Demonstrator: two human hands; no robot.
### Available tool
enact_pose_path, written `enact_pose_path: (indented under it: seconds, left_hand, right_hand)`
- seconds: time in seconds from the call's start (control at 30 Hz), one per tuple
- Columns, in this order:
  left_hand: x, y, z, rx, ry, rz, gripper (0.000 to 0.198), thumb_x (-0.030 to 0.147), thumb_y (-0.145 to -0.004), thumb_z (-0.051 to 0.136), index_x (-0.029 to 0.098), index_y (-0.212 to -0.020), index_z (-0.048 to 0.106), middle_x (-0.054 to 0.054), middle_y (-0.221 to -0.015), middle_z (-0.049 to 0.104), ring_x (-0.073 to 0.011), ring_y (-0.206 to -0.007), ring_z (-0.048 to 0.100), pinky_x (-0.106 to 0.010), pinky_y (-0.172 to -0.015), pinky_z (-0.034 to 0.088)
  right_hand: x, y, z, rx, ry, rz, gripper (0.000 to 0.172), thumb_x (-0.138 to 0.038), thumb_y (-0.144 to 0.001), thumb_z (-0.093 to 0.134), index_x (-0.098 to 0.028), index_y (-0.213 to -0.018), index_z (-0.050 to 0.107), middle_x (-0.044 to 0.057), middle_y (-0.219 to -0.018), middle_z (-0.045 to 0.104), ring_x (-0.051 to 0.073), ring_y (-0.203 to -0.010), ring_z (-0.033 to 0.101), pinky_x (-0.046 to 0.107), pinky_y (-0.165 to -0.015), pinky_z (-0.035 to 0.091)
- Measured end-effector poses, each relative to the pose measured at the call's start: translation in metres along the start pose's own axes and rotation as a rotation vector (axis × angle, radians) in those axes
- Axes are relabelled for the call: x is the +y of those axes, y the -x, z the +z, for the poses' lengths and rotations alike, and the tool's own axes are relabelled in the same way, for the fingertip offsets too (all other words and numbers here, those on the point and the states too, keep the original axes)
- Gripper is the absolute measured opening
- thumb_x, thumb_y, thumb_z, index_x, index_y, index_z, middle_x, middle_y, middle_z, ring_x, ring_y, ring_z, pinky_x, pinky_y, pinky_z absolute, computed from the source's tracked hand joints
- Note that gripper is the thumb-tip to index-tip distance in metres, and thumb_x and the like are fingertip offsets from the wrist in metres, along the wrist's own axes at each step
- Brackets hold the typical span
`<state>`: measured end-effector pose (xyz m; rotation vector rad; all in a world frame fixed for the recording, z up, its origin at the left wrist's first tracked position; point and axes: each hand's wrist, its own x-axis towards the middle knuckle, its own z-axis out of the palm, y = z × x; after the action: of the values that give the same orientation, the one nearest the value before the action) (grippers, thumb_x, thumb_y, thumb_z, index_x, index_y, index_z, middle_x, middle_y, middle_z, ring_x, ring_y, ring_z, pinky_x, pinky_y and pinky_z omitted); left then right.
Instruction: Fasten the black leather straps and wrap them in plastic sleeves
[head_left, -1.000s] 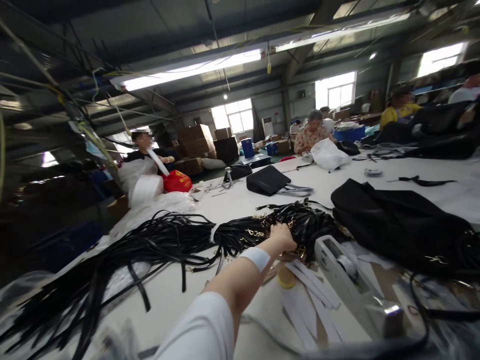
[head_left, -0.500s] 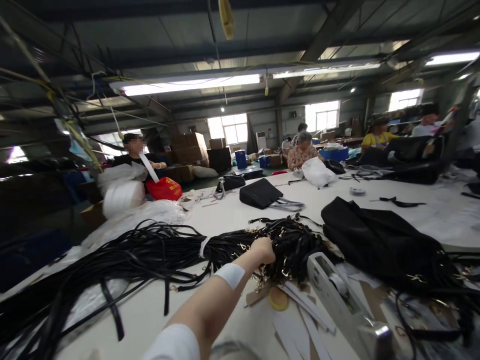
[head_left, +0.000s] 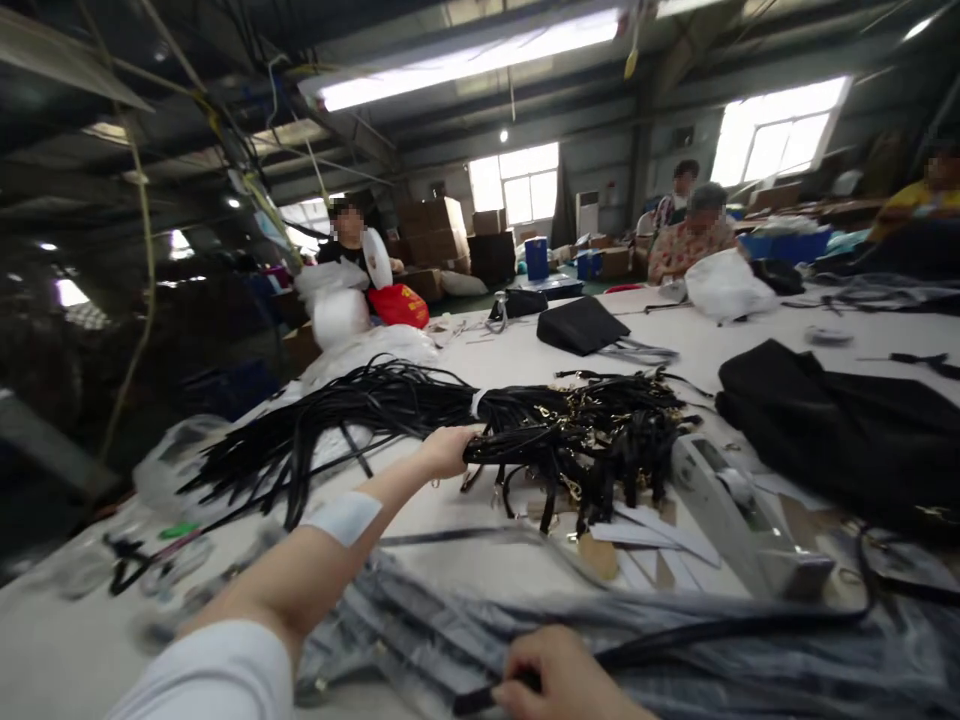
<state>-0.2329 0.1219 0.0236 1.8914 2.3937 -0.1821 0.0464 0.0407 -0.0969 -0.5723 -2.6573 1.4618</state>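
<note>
My left hand (head_left: 450,452) is closed around several thin black straps at the near side of a large strap bundle (head_left: 390,395). White tape binds the bundle near its middle, and gold clasps (head_left: 574,488) crowd its right end. Low in the view, my right hand (head_left: 559,675) pinches a black strap (head_left: 675,635), whose short end pokes out left of the fingers. Beneath that hand lie dark items in clear plastic wrap (head_left: 442,625), smeared by motion.
A grey-white tape dispenser (head_left: 720,510) stands right of the clasps, beside white card strips (head_left: 660,535). Farther right rests a black bag (head_left: 832,420). Another black bag (head_left: 581,325) lies farther back on the white table (head_left: 495,350). Co-workers (head_left: 694,235) sit beyond.
My left hand has drawn back leftward with straps in its grip. My right hand has come into view holding a strap. The view has turned left and down, showing the wrapped items.
</note>
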Motion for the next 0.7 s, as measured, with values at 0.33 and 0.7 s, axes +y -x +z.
enact_pose_path:
  seconds: [0.33,0.7]
  left_hand:
    - [-0.013,0.038,0.051,0.000,0.032,0.024,0.082,0.019,-0.063,0.070,0.016,-0.140,0.041,-0.017,-0.150,0.038,-0.0320,-0.139,0.037,-0.038,-0.113,0.034]
    - [0.048,0.037,0.053,0.126,0.145,0.265,0.033,0.034,-0.078,0.064,0.017,-0.107,0.069,-0.012,-0.109,0.066,-0.0288,-0.108,0.059,-0.037,-0.097,0.047]
  right_hand:
    - [-0.007,0.003,-0.002,0.115,0.030,0.002,0.021,-0.032,-0.083,0.060,-0.019,-0.071,0.072,0.000,-0.067,0.069,0.015,-0.064,0.057,0.024,-0.058,0.034]
    - [-0.010,0.006,-0.004,0.085,0.022,0.023,0.021,-0.031,-0.084,0.059,-0.018,-0.073,0.071,0.000,-0.067,0.067,0.014,-0.063,0.054,0.024,-0.059,0.033]
